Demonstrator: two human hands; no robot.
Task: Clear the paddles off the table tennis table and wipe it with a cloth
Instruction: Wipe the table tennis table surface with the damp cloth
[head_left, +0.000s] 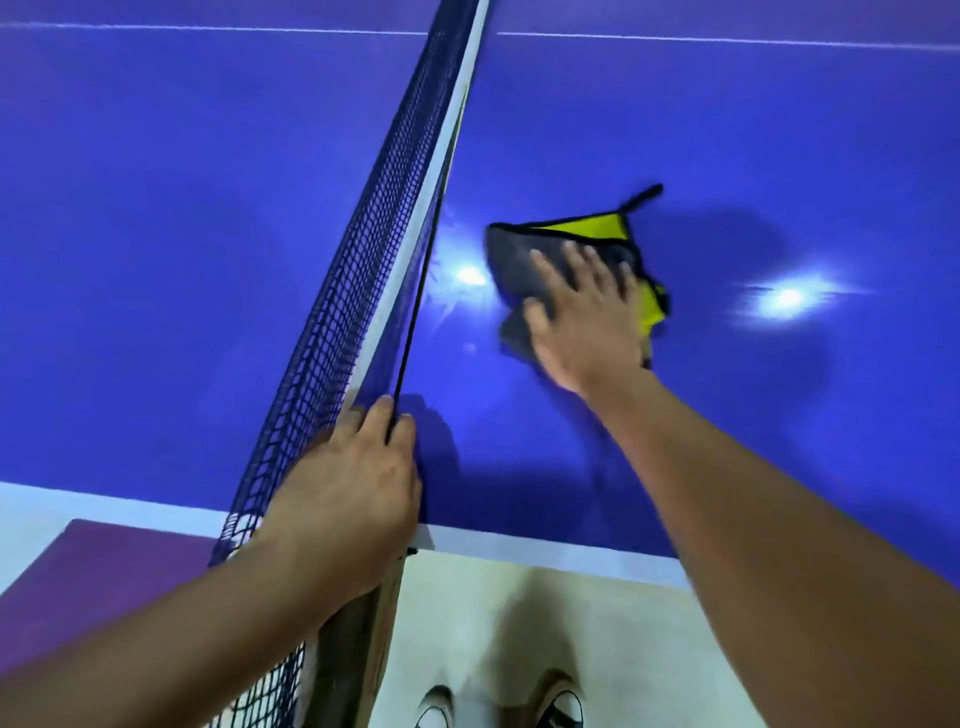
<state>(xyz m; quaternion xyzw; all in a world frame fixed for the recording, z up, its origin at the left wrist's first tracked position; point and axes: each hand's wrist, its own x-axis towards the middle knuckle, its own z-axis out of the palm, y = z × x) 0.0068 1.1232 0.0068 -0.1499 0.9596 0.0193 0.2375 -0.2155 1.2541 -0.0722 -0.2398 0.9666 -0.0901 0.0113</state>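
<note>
Hidden, cropped, blurred
Middle of cloth (511, 260) covered by blurred right hand (582, 317); net (363, 249) top hidden under gripping left hand (348, 488), cropped at both ends; shoes (563, 704) cut by bottom edge, fronts only.

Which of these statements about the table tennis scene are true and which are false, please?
1. The right hand presses flat on the cloth, which lies on the table. True.
2. The left hand holds the top edge of the net close to the table's near side. True.
3. The cloth lies on the left side of the net. False: it lies to the right of the net.
4. A paddle lies on the table beside the cloth. False: no paddle is in view.
5. The cloth is plain white. False: it is grey and yellow with dark trim.
</note>
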